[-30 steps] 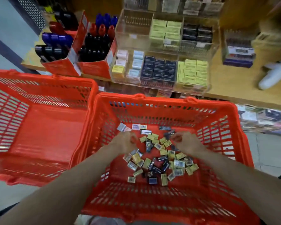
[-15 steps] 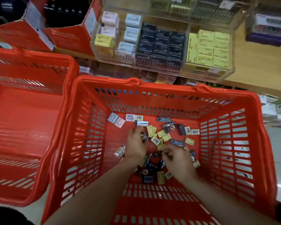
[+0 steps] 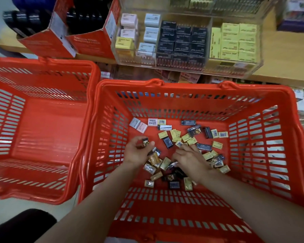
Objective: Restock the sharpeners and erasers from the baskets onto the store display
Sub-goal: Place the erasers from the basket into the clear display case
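A red basket (image 3: 263, 95) in front of me holds several small wrapped erasers (image 3: 191, 139), yellow, black, pink and grey, scattered on its floor. My left hand (image 3: 139, 151) is inside the basket and grips a few small dark erasers (image 3: 144, 142) in its curled fingers. To the right, my right hand (image 3: 189, 160) reaches down into the pile, its fingers bent among the packets; what it holds is hidden. A clear display case (image 3: 188, 41) on the wooden shelf behind holds stacked eraser boxes in pink, grey, black and yellow.
A second red basket (image 3: 42, 67) stands at the left, touching the first. Red cardboard boxes (image 3: 88, 41) with dark bottles sit on the shelf (image 3: 288, 58) left of the display case. More packaged goods lie on a lower shelf behind the baskets.
My view has moved closer to the basket. My left hand has lifted slightly, with dark erasers gathered in it. My right hand has shifted right and deeper into the pile.
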